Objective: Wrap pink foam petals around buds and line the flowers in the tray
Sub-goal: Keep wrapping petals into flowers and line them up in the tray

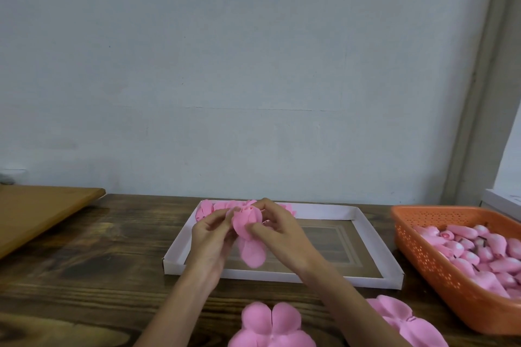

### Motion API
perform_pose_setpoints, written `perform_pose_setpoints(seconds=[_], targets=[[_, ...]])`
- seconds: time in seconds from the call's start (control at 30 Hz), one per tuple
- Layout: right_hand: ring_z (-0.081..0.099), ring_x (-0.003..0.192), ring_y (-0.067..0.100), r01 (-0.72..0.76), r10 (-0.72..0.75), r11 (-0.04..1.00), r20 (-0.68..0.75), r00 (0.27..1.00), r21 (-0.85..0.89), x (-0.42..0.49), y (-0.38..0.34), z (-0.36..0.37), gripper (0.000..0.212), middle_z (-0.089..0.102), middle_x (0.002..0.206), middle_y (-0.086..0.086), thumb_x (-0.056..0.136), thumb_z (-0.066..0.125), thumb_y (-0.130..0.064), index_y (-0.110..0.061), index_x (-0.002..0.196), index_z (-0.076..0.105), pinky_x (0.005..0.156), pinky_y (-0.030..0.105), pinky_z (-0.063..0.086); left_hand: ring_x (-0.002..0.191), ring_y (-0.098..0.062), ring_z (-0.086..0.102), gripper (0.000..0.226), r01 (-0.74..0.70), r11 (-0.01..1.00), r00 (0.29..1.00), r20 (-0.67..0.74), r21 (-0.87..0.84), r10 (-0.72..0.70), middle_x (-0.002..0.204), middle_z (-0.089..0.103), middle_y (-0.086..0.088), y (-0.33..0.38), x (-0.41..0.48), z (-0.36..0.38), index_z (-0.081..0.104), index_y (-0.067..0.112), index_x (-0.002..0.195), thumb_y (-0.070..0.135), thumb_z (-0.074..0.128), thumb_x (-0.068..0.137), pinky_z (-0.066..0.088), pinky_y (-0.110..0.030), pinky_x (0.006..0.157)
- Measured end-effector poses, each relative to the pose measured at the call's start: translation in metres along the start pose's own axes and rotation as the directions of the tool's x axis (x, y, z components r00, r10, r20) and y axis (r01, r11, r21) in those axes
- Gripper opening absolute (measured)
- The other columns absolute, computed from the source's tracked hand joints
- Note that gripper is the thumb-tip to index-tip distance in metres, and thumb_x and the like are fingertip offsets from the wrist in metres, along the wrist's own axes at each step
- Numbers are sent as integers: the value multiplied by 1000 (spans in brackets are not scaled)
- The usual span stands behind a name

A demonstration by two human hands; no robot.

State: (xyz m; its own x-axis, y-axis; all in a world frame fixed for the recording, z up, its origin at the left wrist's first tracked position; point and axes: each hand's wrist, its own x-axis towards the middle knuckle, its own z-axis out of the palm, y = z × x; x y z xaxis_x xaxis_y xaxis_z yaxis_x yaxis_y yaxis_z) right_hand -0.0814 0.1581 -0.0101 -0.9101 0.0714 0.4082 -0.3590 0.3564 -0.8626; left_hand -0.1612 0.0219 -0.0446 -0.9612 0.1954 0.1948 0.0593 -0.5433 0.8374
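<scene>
Both hands meet above the white cardboard tray (372, 248) and hold one pink foam flower (248, 220). My left hand (210, 236) pinches its left petal while my right hand (277, 229) curls round the top and right side. One loose petal (252, 252) hangs down below the fingers. Finished pink flowers (207, 208) lie in the tray's far left corner, partly hidden behind my hands.
An orange perforated basket (434, 259) at the right holds several pink buds (476, 251). Flat pink petal pieces (270, 324) lie on the dark wooden table near me, with more (406, 318) to their right. A brown board (39, 211) lies at the left. A pale wall stands behind.
</scene>
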Motion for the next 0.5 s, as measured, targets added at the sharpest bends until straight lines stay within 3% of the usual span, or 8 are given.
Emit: perform_pose_setpoints(seconds=[0.17,0.33,0.5], targets=[[61,70,3,20,-33,976,-57,998,-217,1,-2,-2,13,71,86,-12,86,72,-26,-31,95,63,66,24,47,79,-15,76,11,-77,995,997,21,65,76,90,80,-7,4,-6,3,85,17,82,19,75,80,62,-29,64],[63,77,-4,61,-85,934,-54,995,-352,-1,-3,-5,18,69,86,-18,86,75,-35,-33,99,64,69,24,53,86,-13,76,14,-121,979,992,43,163,116,94,81,-5,6,-8,3,86,21,86,28,76,80,60,-25,69],[63,74,0,39,-67,938,-70,995,-343,-1,-2,-8,48,69,85,-15,83,76,-40,-42,126,57,66,15,46,95,-16,77,21,-136,967,990,72,215,124,101,81,-4,9,-10,4,86,25,94,36,72,84,62,-29,76]])
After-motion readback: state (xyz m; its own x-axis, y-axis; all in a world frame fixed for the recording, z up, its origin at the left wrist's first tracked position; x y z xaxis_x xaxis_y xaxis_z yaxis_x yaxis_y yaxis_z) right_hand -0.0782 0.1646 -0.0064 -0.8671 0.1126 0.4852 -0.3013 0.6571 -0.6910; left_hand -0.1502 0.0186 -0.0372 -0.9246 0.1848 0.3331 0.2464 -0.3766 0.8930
